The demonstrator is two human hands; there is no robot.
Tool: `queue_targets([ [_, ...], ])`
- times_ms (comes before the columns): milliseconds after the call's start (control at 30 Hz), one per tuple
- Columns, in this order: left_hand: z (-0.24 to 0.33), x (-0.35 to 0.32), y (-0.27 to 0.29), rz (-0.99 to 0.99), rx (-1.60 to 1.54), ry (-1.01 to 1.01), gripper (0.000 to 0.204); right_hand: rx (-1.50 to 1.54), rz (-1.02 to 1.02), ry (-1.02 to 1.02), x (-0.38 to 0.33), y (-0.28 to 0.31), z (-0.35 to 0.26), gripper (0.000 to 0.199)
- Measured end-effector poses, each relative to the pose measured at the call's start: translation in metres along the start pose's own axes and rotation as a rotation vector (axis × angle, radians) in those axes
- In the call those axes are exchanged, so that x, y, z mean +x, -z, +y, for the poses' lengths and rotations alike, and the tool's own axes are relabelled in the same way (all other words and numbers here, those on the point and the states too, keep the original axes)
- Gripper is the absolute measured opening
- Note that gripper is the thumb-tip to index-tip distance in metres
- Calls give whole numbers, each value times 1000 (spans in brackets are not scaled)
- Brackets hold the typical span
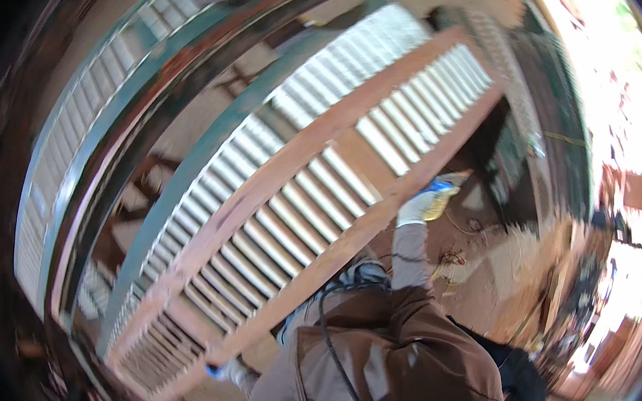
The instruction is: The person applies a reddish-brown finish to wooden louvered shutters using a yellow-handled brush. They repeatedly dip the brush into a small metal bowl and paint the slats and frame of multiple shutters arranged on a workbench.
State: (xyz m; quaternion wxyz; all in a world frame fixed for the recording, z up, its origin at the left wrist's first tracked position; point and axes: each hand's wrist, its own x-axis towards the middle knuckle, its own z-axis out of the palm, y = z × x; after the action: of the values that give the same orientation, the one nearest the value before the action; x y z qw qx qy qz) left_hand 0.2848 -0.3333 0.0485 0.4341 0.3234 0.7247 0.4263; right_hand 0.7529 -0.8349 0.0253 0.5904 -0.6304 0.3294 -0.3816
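A long wooden louvered shutter [381, 206] with a bare reddish-brown frame and pale slats lies slantwise in front of me. My left hand [229, 372], in a light glove with blue on its fingers, is closed on the shutter's near edge at its lower left end. Beside the same edge, farther up, my right hand [414, 209] wears a whitish glove. A small yellow and blue thing [441, 194] shows at its fingers, too blurred to name; the fingers seem closed round it.
Beyond the shutter lies a green-framed louvered shutter [219, 138], with another green-framed one [117, 83] at the far left. Dark green panels [558, 107] lean at the upper right. Thin cords and scraps [449, 261] lie on the floor near planks [560, 260] at right.
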Motion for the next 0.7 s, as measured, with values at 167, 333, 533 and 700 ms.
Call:
queue_targets([
  [167, -41, 46, 103, 26, -75, -152, 32, -8, -30, -420, 33, 7, 67, 48],
  [333, -67, 35, 101, -87, -68, -116, 33, -80, -65, -466, 33, -13, 73, 48],
  [533, -13, -45, 31, 37, -452, 347, 70, -146, -134, -455, 64, 9, 80, 47],
  [700, 95, -85, -35, 302, 1071, -895, 64, -210, -161, -470, 70, 17, 74, 47],
])
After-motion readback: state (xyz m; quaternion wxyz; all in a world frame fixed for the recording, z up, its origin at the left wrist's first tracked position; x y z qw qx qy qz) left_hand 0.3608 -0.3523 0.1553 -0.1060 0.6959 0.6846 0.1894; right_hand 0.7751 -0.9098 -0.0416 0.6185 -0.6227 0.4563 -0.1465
